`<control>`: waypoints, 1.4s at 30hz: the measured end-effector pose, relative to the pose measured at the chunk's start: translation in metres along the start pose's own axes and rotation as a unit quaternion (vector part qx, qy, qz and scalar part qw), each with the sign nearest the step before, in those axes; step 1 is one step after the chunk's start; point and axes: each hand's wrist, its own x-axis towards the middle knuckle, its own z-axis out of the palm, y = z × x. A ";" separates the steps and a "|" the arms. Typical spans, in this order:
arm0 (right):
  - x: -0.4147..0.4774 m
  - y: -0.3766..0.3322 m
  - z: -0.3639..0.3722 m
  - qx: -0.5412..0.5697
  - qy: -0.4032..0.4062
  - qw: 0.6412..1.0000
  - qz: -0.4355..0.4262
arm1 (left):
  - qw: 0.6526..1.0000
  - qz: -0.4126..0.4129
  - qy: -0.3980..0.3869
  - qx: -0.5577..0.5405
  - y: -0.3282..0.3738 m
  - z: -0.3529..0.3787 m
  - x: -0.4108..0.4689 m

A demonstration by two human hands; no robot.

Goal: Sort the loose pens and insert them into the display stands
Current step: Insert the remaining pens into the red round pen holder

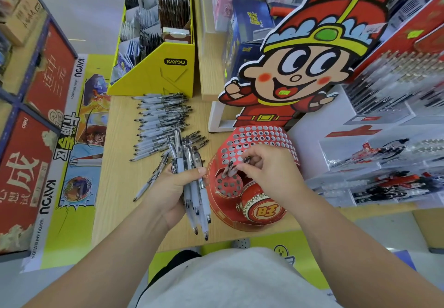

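Observation:
My left hand [171,187] grips a bundle of grey-white pens [192,187], their tips pointing toward me. My right hand [269,170] pinches the dark top of a pen [229,168] that stands in a hole of the small round tier [227,185] of the red cardboard display stand [254,139]. That stand has a larger perforated top with many open holes and a cartoon figure cut-out [300,67] behind it. More loose pens [161,125] lie in a long pile on the wooden table [120,163], left of the stand.
A yellow KAYOU card box [168,67] stands behind the pen pile. Clear acrylic pen displays [384,158] fill the right side. Red and blue boxed goods [36,115] line the left. Two single pens [150,180] lie near my left wrist.

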 end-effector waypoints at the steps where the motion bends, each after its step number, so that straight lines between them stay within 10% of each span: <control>1: -0.001 0.001 0.000 0.001 -0.002 1.000 0.001 | 1.000 0.001 -0.001 -0.002 0.000 0.000 0.000; 28: 0.008 -0.003 0.012 -0.067 -0.089 0.993 0.031 | 0.995 0.004 -0.057 0.078 0.008 0.009 -0.012; 35: 0.001 -0.036 -0.018 0.278 -0.071 0.947 0.145 | 0.984 0.031 -0.115 0.136 0.007 0.024 -0.016; 42: -0.004 -0.035 -0.013 0.324 -0.112 0.925 0.163 | 0.975 0.044 -0.147 0.159 0.005 0.033 -0.015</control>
